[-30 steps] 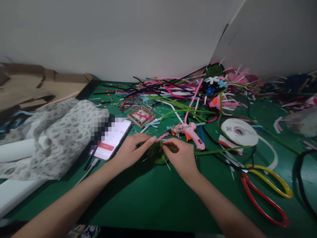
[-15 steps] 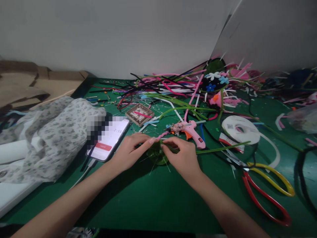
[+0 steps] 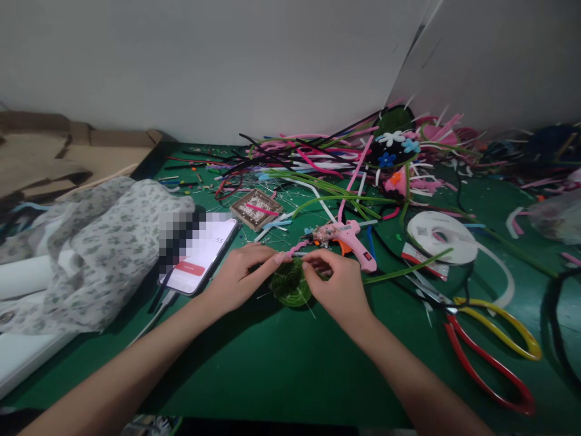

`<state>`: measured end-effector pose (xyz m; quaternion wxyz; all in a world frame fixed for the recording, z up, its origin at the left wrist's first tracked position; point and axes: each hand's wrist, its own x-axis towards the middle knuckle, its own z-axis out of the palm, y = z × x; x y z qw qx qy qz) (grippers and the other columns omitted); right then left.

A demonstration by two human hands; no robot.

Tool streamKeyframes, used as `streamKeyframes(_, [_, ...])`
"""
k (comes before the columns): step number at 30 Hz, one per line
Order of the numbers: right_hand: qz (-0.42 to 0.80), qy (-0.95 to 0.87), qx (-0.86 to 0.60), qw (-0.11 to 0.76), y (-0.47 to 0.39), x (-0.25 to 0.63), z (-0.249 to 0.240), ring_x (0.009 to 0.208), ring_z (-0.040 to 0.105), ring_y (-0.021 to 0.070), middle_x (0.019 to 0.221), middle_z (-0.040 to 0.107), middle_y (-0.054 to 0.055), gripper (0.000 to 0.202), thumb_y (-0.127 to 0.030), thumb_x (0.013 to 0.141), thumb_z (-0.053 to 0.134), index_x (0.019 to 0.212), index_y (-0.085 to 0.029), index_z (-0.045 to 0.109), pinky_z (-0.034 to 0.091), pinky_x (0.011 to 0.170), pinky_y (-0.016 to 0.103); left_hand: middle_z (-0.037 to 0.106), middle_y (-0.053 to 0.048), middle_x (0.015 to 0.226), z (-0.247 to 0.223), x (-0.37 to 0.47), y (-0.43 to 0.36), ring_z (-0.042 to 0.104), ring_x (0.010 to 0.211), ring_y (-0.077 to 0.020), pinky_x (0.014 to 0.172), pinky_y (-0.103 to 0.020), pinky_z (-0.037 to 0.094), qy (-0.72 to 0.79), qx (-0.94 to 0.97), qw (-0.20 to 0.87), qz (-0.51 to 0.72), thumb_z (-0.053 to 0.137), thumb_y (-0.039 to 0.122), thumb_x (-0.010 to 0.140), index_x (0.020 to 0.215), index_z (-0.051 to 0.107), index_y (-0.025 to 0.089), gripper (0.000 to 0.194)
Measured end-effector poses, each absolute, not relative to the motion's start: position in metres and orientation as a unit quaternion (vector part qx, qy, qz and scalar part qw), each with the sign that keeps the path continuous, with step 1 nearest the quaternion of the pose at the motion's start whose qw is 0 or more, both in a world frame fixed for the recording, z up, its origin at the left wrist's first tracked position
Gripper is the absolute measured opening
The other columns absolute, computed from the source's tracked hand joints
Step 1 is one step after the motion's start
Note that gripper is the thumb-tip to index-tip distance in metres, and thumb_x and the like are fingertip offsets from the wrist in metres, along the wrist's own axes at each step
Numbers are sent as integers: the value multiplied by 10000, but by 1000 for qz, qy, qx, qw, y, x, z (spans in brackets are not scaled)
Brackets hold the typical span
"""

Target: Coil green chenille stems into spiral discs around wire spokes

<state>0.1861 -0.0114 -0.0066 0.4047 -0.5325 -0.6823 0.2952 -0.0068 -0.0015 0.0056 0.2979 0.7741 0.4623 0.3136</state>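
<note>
A round coil of green pipe cleaner (image 3: 292, 293), with thin pins sticking out of it, lies low over the table between my hands. My left hand (image 3: 242, 274) is closed with thumb and fingertips on the coil's upper left edge. My right hand (image 3: 336, 278) pinches at the upper right edge, where the green strand enters the hand. The strand's loose tail (image 3: 408, 269) runs out to the right. Just beyond my fingertips rests a pink glue gun (image 3: 361, 247), its nozzle pointing left beside a wavy pink piece (image 3: 298, 246). Its fingertip contact is partly hidden.
To the right lie scissors (image 3: 454, 307) with red and yellow handles and a white ribbon roll (image 3: 438, 237). A phone (image 3: 213, 254) and patterned cloth (image 3: 122, 242) are at left. Behind sit a small square tray (image 3: 240, 209) and a heap of pipe cleaners (image 3: 313, 154).
My right hand has shifted slightly right, uncovering more of the coil. The strand's loose tail has tilted upward. My left hand has stayed in place.
</note>
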Motion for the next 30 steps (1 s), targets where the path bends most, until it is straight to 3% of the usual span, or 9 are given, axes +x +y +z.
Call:
streamKeyframes(10, [345,-669,-538,380,-12,186,-4,646,645,156,695,660,10,31,-197,761,610,788,-206,599,527,585,259,699,-20,836,10,-6,-3,630,807,-170,715,-255,440,496,734,367,284,459,424,940,895,730,192,360])
streamKeyframes(18, [352,-661,-550,370,-11,186,-6,618,607,145,658,581,-33,215,-217,718,683,713,-227,468,472,555,257,675,-12,882,7,-9,-1,609,877,-177,771,-267,421,530,692,368,325,444,443,944,892,690,207,345])
streamKeyframes(23, [346,-665,-549,371,-12,186,-6,620,597,139,654,577,-35,220,-234,728,686,707,-227,468,464,564,254,520,35,634,6,-13,4,493,608,-128,583,-250,352,580,646,328,373,507,463,909,787,586,199,301])
streamKeyframes(26, [345,-664,-552,369,-12,186,-6,617,596,139,655,582,-34,214,-233,730,685,706,-227,472,461,565,257,451,64,539,5,-13,6,433,509,-118,517,-245,308,580,627,357,379,559,445,885,935,588,220,232])
streamKeyframes(30, [343,-665,-553,366,-11,185,-4,614,591,140,652,582,-35,220,-224,726,686,698,-227,468,459,569,262,514,59,535,4,-13,7,494,551,-130,559,-249,331,563,626,387,376,564,414,891,1060,574,230,250])
